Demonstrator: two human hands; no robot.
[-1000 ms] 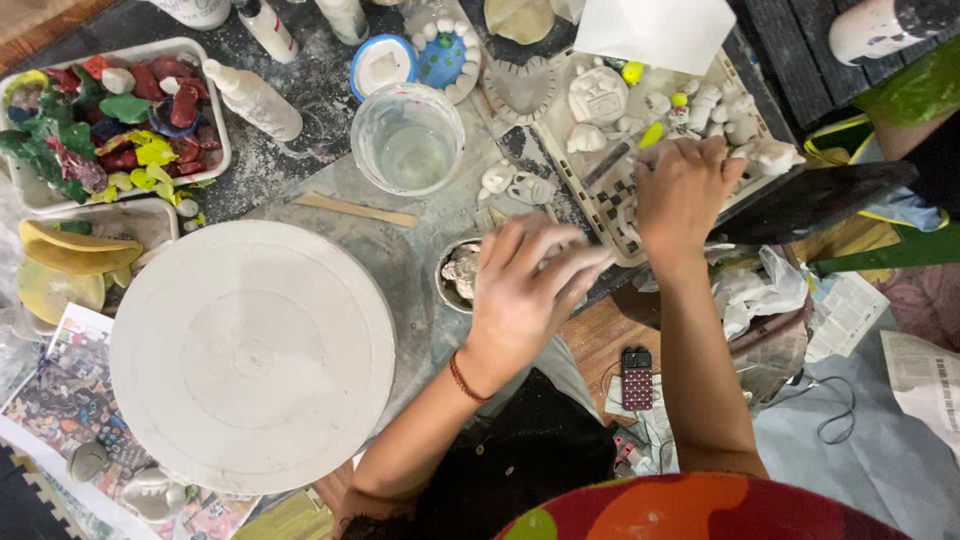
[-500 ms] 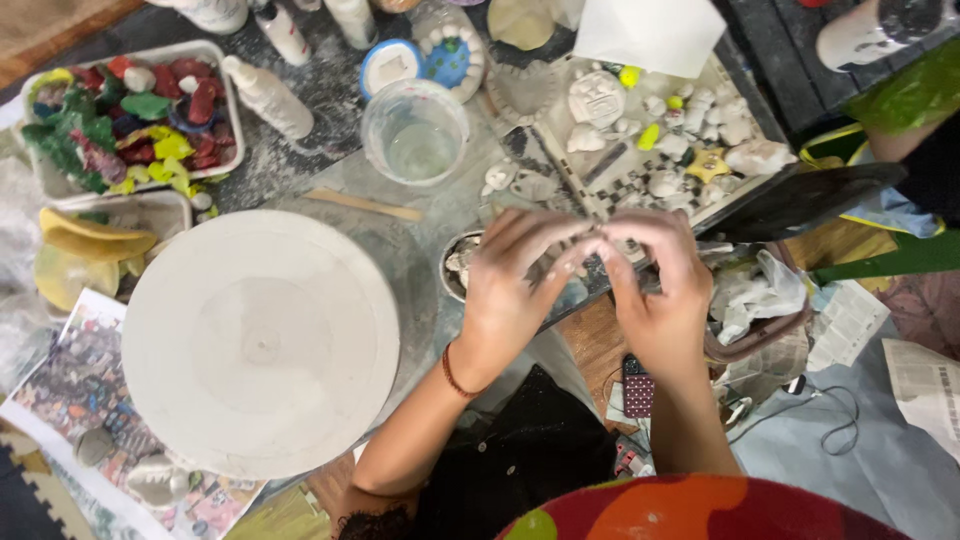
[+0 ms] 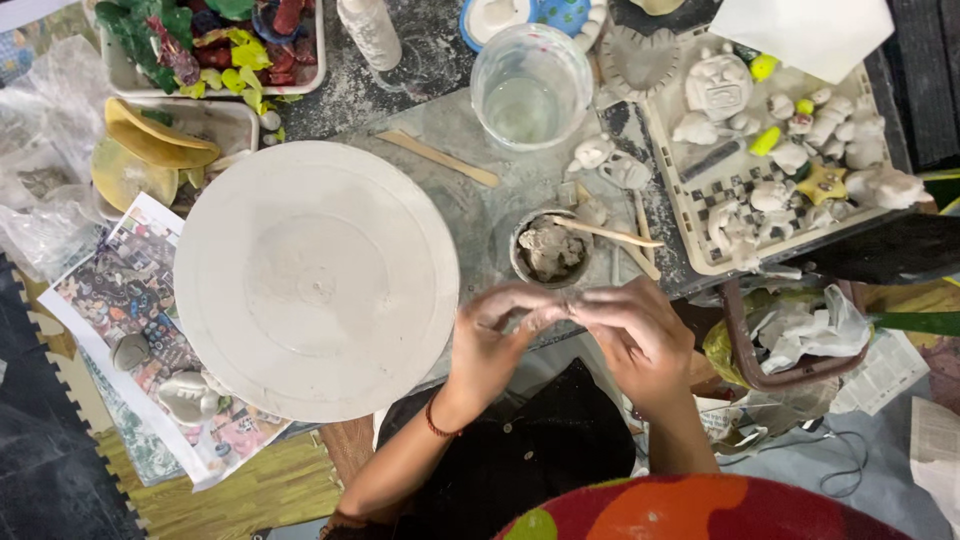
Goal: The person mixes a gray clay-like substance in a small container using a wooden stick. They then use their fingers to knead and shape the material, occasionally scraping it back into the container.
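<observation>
My left hand (image 3: 495,335) and my right hand (image 3: 635,330) meet fingertip to fingertip at the table's near edge, pinching a small lump of grey clay (image 3: 558,306) between them. Both are smeared with clay. Just beyond them stands a small bowl of wet clay (image 3: 548,250) with a wooden stick (image 3: 610,233) resting across it. A big round white turntable (image 3: 315,280) lies to the left of my left hand.
A clear cup of water (image 3: 530,85) stands behind the bowl. A checkered tray (image 3: 700,215) of small white clay figures sits at the right. Tubs of coloured clay pieces (image 3: 215,40) and yellow shapes (image 3: 150,150) are at the far left. A flat wooden stick (image 3: 440,158) lies nearby.
My right hand came back from the figure tray and joined my left hand. Both hands then drew toward me, off the bowl, working the clay lump.
</observation>
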